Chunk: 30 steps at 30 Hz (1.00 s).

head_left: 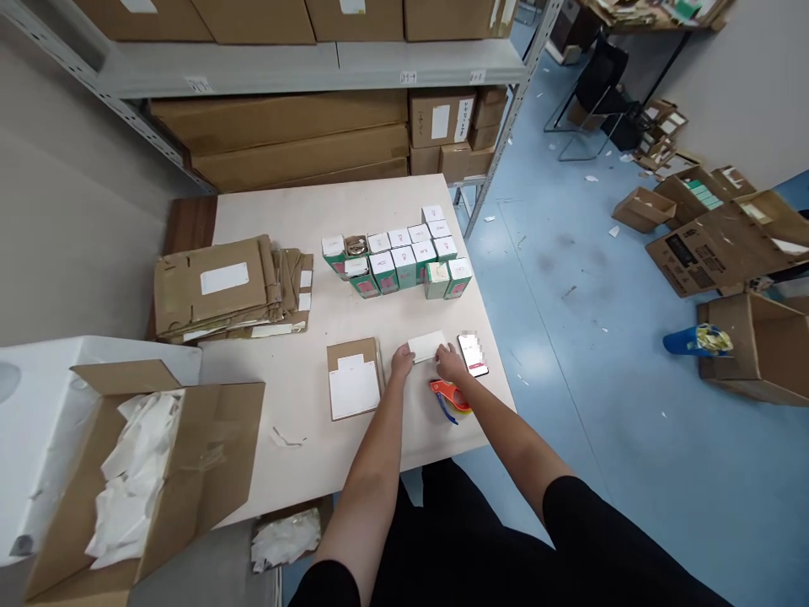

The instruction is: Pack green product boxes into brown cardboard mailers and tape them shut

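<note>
A small white rectangular piece (425,346), a card or a flat box, lies between my hands near the table's front right. My left hand (402,362) pinches its left edge. Fingers bent, my right hand (449,362) is closed at its right corner. Beside that hand are a phone (472,352) with a lit screen and a red-orange tape dispenser (450,394) with a blue part. To the left of my left hand lies a cardboard piece with a white label (354,386). Several green-and-white small boxes (403,263) stand in rows farther back.
Flattened cardboard boxes (215,291) are stacked on the table's left. An open carton with white paper scraps (136,480) stands at the front left. Behind the table (278,215), a metal shelf (316,67) holds cartons. More cartons (755,350) and a chair (597,88) are on the right.
</note>
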Motion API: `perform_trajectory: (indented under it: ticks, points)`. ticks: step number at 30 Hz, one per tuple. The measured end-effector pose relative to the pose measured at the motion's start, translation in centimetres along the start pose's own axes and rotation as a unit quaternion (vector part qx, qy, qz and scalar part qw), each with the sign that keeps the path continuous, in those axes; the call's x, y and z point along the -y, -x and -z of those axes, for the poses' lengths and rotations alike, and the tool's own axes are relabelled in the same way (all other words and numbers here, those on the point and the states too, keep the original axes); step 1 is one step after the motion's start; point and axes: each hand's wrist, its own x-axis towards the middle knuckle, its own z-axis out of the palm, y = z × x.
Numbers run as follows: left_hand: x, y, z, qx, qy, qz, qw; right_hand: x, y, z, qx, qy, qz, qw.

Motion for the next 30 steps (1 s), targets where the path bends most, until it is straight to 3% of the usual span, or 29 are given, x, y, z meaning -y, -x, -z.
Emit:
perform_trajectory:
  ticks: [6, 12, 18, 21, 23, 26, 30]
  points:
    - [-0.3, -0.3, -0.8, -0.058, -0.046, 0.025, 0.997, 1.1, 0.0, -1.9, 0.032, 0.028, 0.032, 0.999]
    - [-1.2, 0.4, -0.9, -0.06, -0.087, 0.027, 0.994, 0.3, 0.1, -1.3, 0.037, -0.001, 0.046, 0.998]
    - [-1.1, 0.9, -1.2, -0.038, -0.188, -0.044, 0.98, -0.7, -0.2, -0.8, 0.06, -0.048, 0.023, 0.997]
    - [-0.6, 1.1, -1.4, -0.048, -0.208, -0.052, 0.976, -1.2, -0.4, -1.0, 0.029, -0.122, 0.021, 0.992]
    - [-0.4, 1.2, -1.3, -0.061, -0.19, -0.049, 0.979, -1.4, -0.5, -1.0, -0.028, -0.194, 0.0, 0.981]
    - [-0.2, 1.6, -0.8, -0.065, -0.135, -0.053, 0.987, -1.3, -0.7, -0.7, -0.098, -0.316, -0.069, 0.941]
    - [-0.3, 2.4, 0.3, -0.024, -0.057, -0.088, 0.994, -0.4, -1.1, -0.1, -0.099, -0.44, -0.111, 0.886]
